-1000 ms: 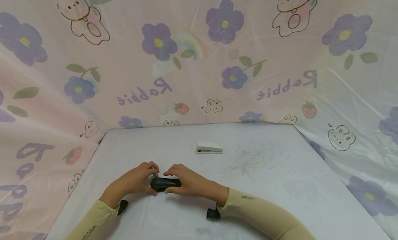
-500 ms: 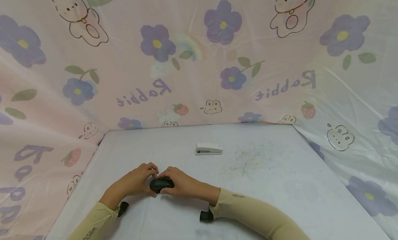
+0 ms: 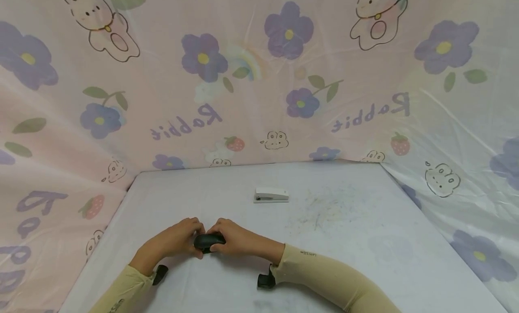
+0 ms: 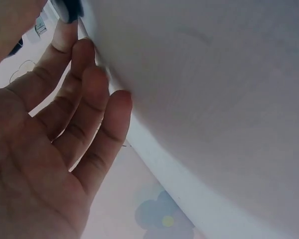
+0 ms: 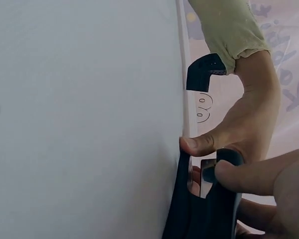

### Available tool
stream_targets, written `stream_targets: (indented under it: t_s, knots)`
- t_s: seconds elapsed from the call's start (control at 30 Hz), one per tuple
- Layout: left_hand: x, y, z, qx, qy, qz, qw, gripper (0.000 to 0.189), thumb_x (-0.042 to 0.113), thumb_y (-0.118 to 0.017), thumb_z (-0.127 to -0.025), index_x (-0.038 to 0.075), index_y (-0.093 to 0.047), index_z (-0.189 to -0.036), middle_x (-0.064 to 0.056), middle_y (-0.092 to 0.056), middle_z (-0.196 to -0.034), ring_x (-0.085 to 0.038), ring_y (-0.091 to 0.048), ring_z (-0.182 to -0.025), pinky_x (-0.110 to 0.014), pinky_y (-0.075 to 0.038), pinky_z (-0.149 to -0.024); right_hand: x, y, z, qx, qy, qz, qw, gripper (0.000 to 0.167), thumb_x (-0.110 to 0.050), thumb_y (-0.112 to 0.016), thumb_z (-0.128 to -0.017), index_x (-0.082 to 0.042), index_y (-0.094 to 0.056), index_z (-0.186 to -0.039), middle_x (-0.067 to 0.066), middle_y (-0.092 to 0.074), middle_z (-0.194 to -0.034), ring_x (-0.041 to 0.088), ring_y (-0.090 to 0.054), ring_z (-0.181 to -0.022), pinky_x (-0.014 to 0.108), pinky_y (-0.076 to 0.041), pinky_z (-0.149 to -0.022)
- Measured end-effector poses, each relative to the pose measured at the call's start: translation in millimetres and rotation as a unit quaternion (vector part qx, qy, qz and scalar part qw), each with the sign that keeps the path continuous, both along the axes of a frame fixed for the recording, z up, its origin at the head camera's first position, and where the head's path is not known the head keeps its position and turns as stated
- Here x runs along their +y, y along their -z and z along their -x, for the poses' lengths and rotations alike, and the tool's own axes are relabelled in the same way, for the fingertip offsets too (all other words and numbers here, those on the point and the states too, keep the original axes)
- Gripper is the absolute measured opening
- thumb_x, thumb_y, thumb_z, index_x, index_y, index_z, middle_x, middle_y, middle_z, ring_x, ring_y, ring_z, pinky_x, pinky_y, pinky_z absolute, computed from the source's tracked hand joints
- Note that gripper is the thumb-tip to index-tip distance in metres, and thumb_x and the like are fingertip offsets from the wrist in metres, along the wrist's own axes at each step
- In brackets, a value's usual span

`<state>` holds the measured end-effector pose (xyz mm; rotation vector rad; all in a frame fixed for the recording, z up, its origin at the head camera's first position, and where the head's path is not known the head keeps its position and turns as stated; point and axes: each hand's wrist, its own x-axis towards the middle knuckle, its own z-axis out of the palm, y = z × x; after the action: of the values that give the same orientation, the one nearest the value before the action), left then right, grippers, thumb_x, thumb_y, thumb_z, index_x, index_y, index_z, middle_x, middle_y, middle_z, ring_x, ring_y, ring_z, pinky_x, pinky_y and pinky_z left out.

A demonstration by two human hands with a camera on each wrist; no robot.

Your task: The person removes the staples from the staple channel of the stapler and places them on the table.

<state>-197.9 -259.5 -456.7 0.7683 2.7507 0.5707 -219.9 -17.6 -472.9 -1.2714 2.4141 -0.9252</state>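
Observation:
A black stapler [image 3: 207,242] lies low over the white table between both hands. My left hand [image 3: 181,237] pinches its left end; in the right wrist view the left thumb [image 5: 199,143] sits at the end of the base. My right hand [image 3: 236,239] grips the other end, which it partly hides, with the right thumb [image 5: 234,174] against the upper part. A gap with metal inside shows between the stapler's arm and base. In the left wrist view, only a dark bit of the stapler [image 4: 69,9] shows by the index fingertip; the other fingers bend loosely.
A white stapler [image 3: 270,196] stands farther back on the table [image 3: 344,268]. Coloured smudges [image 3: 328,209] mark the cloth to its right. A patterned curtain [image 3: 251,88] encloses the back and sides. Black wrist cameras [image 3: 266,280] hang at the sleeves.
My right hand has moved left along the black stapler, closer to the left hand, covering more of it. The left hand has stayed nearly in place. The white stapler has not moved.

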Motion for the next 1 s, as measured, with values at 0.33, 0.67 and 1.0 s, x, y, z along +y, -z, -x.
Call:
stream_targets:
  t_s: [0.33, 0.67, 1.0]
  knots:
    - [-1.5, 0.1, 0.5, 0.001, -0.001, 0.007, 1.0, 0.047, 0.041, -0.098, -0.075, 0.019, -0.067, -0.103, 0.012, -0.056, -0.102, -0.009, -0.053, -0.092, -0.035, -0.05, -0.083, -0.6, 1.8, -0.3, -0.006, 0.006, 0.005, 1.0, 0.038, -0.019, -0.077, -0.101, -0.008, -0.07, -0.137, -0.003, -0.063, -0.123, 0.0, -0.053, -0.104, 0.018, -0.044, -0.092]
    - [2.6, -2.6, 1.2, 0.011, -0.011, 0.023, 0.9996, 0.05, 0.039, -0.1, -0.074, 0.018, -0.066, -0.103, 0.012, -0.057, -0.101, -0.007, -0.052, -0.09, -0.034, -0.05, -0.081, 0.7, -1.4, -1.2, -0.002, 0.01, -0.005, 0.9999, 0.038, -0.019, -0.076, -0.102, -0.007, -0.068, -0.137, 0.0, -0.064, -0.127, 0.002, -0.053, -0.105, 0.019, -0.044, -0.092]
    - [8.0, -8.0, -2.9, 0.013, -0.018, 0.033, 0.9992, 0.05, 0.036, -0.101, -0.073, 0.016, -0.066, -0.102, 0.01, -0.058, -0.099, -0.008, -0.054, -0.089, -0.035, -0.05, -0.079, 4.7, -2.4, -4.9, -0.028, 0.018, 0.027, 0.9991, 0.037, -0.018, -0.073, -0.105, -0.006, -0.063, -0.138, 0.004, -0.063, -0.13, 0.004, -0.055, -0.109, 0.02, -0.046, -0.096]
